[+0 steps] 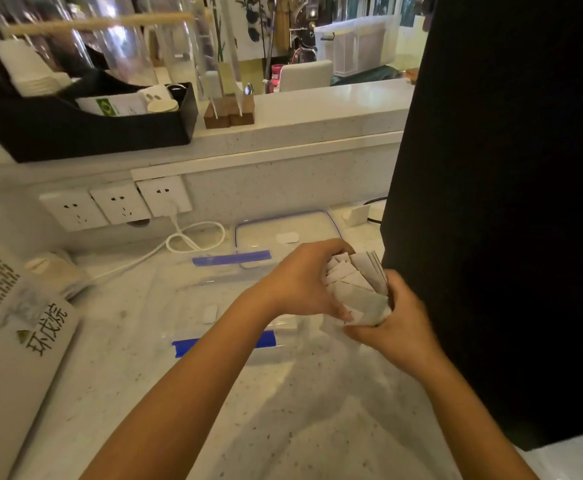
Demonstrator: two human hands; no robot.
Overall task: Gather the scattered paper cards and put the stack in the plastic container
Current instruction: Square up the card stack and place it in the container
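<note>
An untidy stack of white paper cards (355,289) is held between both hands above the right end of the clear plastic container (193,306). My left hand (303,278) presses on the stack from the left and my right hand (397,323) cups it from below and the right. The container is transparent with blue clips along its near and far sides, and it stands on the speckled white counter. Its clear lid (283,226) with a blue rim lies flat just behind it.
A large black panel (497,202) stands close on the right, right next to the cards. A printed paper bag (16,327) lies at the left. White wall sockets (116,206) with a looped white cable (196,237) are behind. A black tray (85,123) sits on the raised ledge.
</note>
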